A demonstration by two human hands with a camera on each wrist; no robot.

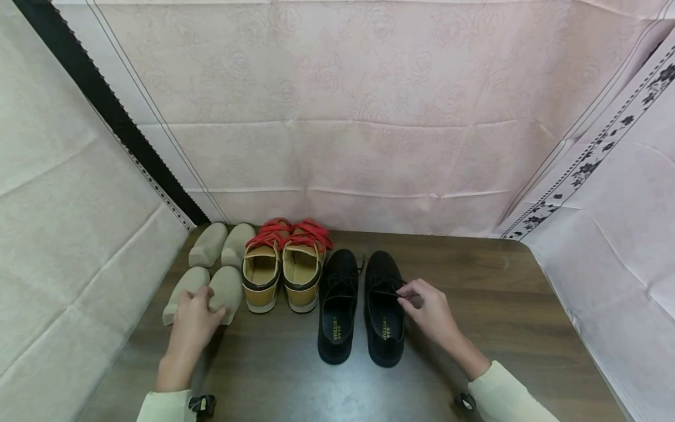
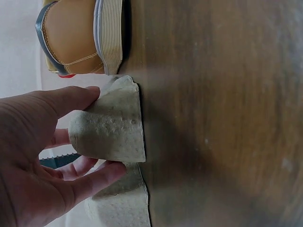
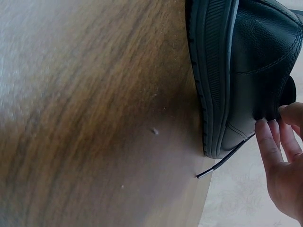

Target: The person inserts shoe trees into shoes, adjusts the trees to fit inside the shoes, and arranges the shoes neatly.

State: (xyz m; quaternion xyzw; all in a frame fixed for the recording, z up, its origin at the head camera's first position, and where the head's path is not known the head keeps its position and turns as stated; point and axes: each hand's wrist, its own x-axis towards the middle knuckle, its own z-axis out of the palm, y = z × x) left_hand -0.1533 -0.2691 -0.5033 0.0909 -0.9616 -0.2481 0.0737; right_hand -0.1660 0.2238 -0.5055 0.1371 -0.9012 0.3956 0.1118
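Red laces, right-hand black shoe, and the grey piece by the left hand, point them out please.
Red laces (image 1: 311,235), head view: the right-hand set's strands.
Right-hand black shoe (image 1: 385,313), head view: its insole.
Grey piece (image 2: 111,130), left wrist view: its outer surface.

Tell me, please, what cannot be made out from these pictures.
Head view: insole lettering, too small to read surely.
Head view: part of the near-right pale moulded piece, behind the left hand.
Left wrist view: rest of tan shoe, past the top edge.
Right wrist view: rest of right hand, past the right edge.
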